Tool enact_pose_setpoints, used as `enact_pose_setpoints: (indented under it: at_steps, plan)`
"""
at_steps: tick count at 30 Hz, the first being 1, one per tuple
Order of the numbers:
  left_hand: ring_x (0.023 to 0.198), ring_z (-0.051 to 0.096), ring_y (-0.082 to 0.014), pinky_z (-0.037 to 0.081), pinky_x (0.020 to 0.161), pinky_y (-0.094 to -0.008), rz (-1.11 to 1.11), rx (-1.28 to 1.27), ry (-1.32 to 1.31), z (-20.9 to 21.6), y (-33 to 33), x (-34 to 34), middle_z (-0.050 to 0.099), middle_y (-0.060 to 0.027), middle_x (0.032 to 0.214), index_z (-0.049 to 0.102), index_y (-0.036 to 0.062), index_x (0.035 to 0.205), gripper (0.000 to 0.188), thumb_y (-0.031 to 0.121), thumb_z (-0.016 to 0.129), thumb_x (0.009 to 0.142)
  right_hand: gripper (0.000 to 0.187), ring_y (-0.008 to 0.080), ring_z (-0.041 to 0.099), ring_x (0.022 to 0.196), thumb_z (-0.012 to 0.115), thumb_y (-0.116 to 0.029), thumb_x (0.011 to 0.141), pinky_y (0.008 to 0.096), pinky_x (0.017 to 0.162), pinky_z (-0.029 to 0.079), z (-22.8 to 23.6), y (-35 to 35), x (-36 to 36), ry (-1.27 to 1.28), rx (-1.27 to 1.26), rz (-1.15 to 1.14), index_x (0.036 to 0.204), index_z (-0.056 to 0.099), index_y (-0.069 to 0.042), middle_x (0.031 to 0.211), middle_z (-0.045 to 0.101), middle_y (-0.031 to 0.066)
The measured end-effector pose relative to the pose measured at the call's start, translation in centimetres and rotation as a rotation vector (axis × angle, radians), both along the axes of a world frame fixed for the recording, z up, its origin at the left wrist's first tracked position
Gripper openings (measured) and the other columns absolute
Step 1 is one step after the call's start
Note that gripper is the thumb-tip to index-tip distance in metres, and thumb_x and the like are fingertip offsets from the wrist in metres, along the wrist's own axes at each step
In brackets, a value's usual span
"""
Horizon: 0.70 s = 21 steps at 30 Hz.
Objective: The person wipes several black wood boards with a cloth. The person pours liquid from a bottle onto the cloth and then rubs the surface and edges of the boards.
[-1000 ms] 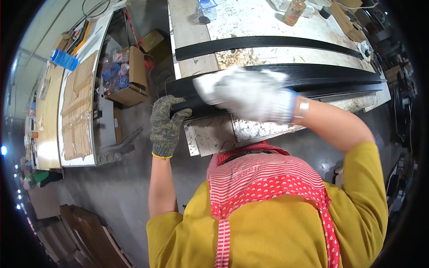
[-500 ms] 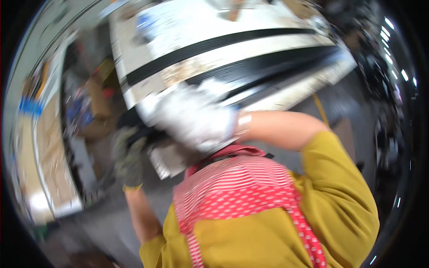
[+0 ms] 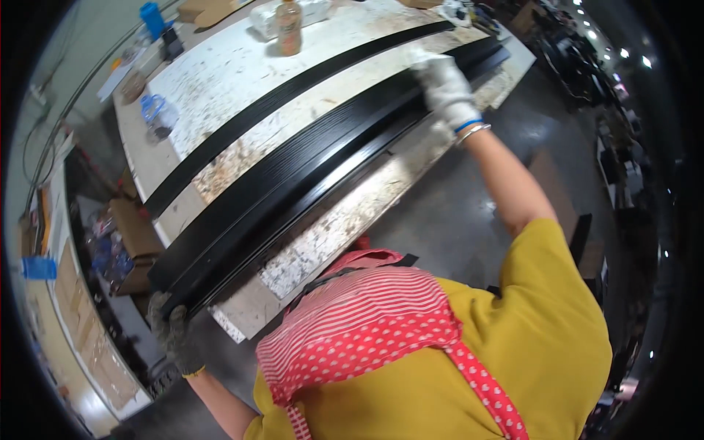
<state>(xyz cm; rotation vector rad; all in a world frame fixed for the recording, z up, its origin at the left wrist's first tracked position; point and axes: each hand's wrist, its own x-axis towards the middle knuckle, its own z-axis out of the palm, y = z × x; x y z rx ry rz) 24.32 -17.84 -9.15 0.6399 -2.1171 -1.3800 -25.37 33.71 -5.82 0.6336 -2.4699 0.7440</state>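
Note:
A long black panel (image 3: 268,165) with a fine ribbed surface and several lengthwise ridges lies diagonally along the near side of the worktable. At its near left end my left hand (image 3: 173,334), in a dark grey glove, is closed round the end. Toward the far right end lies my right hand (image 3: 449,94), in a white glove with a blue cuff. Its slightly blurred fingers bend over the panel's far edge, and the thumb side is at the near edge. Behind the panel a narrower black strip (image 3: 293,86) runs roughly parallel to it.
The stained white worktable (image 3: 308,257) bears a bottle of orange drink (image 3: 289,29), a clear plastic bottle (image 3: 158,114) and a blue container (image 3: 152,18). Left of it are a cardboard box (image 3: 136,238) and a side bench (image 3: 84,315). Black pieces (image 3: 579,73) stand at the far right.
My right hand has moved from beside the left hand toward the panel's far right end. My left hand stays at the near left end. The view has shifted and become sharper.

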Motion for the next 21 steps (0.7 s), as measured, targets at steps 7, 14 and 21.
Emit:
enact_pose_setpoints:
  at_steps: [7, 14, 21]
  plan:
    - [0.107, 0.057, -0.02, 0.045, 0.095, -0.0323, 0.043, -0.004, -0.027, 1.1, 0.4, -1.5, 0.061, -0.0085, 0.112, 0.063, 0.0031, 0.111, 0.034, 0.009, 0.074, 0.08, 0.022, 0.0442, 0.059, 0.093, 0.056, -0.026, 0.093, 0.0518, 0.079, 0.047, 4.8, -0.8, 1.0, 0.032, 0.348, -0.155, 0.102, 0.059, -0.006, 0.096, 0.063, 0.0238]
    - [0.102, 0.059, -0.0224, 0.046, 0.093, -0.0342, 0.101, -0.124, -0.015, 3.0, 2.9, -1.6, 0.064, -0.0091, 0.109, 0.066, 0.0032, 0.104, 0.03, 0.006, 0.076, 0.077, 0.005, 0.0252, 0.057, 0.07, 0.061, -0.011, 0.088, 0.0388, 0.061, 0.049, 5.6, -22.9, 20.5, 0.218, 0.141, 0.904, 0.092, 0.061, -0.008, 0.08, 0.056, 0.009]
    - [0.099, 0.061, -0.024, 0.047, 0.092, -0.0353, 0.101, -0.01, -0.009, 2.8, 3.1, -2.6, 0.064, -0.0096, 0.107, 0.066, 0.0026, 0.102, 0.028, 0.004, 0.076, 0.076, 0.032, 0.0287, 0.065, 0.072, 0.055, -0.034, 0.097, 0.0389, 0.065, 0.053, 10.4, -27.7, 20.8, -0.539, 0.511, 0.88, 0.097, 0.063, -0.004, 0.081, 0.066, 0.0154]
